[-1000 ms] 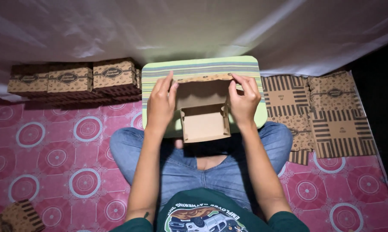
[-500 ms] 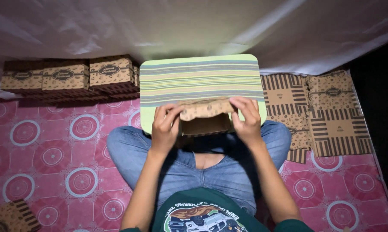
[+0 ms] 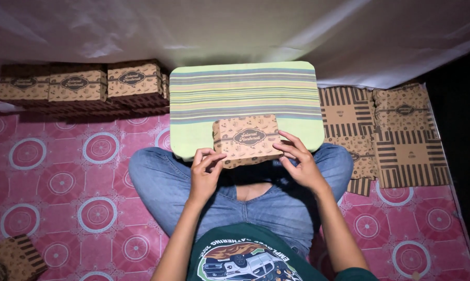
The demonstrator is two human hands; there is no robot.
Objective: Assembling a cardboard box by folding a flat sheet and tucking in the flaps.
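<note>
On the near edge of the green striped lap board (image 3: 245, 88) a small brown cardboard box (image 3: 247, 139) is sitting closed, printed lid facing up, and the person is holding it from both sides. Left hand (image 3: 205, 174) is pinching the box's lower left corner with thumb and fingertips, right hand (image 3: 300, 162) is gripping the right end with the fingers spread along the side, so neither hand is loose or balled up, both are grasping the same box. The board itself is resting across the person's crossed legs in blue jeans (image 3: 167, 182), and they're sitting on a pink floor mat (image 3: 63, 182) with round patterns. Off to the left, up against the white sheet (image 3: 235, 31) hanging at the back, a row of finished boxes (image 3: 84, 83) is stacking up side by side, well apart from the hands. To the right of the board a pile of flat unfolded box blanks (image 3: 396, 135) is lying on the mat, striped and patterned sides showing. One more folded box (image 3: 14, 257) is poking in at the bottom left corner, partly cut off by the edge.
</note>
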